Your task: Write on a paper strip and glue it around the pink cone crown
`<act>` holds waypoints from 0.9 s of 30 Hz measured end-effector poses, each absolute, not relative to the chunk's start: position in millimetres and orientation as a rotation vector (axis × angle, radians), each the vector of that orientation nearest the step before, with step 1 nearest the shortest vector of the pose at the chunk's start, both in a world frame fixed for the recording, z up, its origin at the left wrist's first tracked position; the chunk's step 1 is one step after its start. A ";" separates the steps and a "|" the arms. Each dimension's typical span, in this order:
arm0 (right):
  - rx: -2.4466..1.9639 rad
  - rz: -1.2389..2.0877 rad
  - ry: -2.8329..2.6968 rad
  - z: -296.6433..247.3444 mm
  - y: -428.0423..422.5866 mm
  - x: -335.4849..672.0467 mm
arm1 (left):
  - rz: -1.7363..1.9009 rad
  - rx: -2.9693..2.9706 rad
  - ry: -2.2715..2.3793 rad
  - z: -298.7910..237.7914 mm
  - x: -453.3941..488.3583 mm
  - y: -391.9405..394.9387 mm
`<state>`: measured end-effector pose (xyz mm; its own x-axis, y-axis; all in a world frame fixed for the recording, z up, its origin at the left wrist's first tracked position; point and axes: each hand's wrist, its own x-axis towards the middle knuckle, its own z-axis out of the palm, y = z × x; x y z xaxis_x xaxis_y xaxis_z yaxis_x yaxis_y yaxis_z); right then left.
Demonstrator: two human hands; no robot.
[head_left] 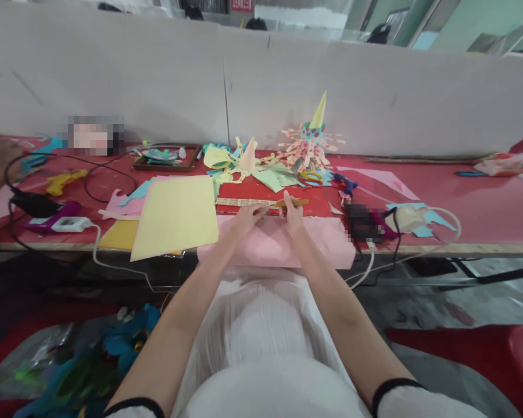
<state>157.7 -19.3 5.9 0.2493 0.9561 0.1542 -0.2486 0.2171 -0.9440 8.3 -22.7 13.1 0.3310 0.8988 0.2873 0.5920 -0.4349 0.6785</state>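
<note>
Right hand (293, 216) pinched a slim yellow tool (303, 202) between thumb and fingers, the tool lying crosswise. Left hand (246, 219) had its fingers curled; whether they gripped anything could not be told from this view. A patterned strip (239, 202) ran just beyond the left hand. A pink sheet (270, 241) spread beneath both wrists; a yellow sheet (178, 212) lay left of the left hand, yellow-handled scissors (316, 176) beyond the right.

A partition (113, 72) is standing behind the table (492, 209); a yellow glue gun (65, 182) is lying left of a tray (196, 157), and a red chair (501, 351) is showing lower right.
</note>
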 end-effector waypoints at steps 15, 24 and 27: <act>-1.027 1.091 -1.066 7.2 -25.2 153.2 | 0.845 2.226 1.339 11.0 6.7 -21.2; -0.958 1.225 -0.994 6.0 -24.3 149.0 | 0.777 2.297 1.439 10.1 12.9 -30.5; -0.963 1.259 -1.008 6.1 -24.3 148.3 | 0.810 2.259 1.463 7.0 16.3 -32.1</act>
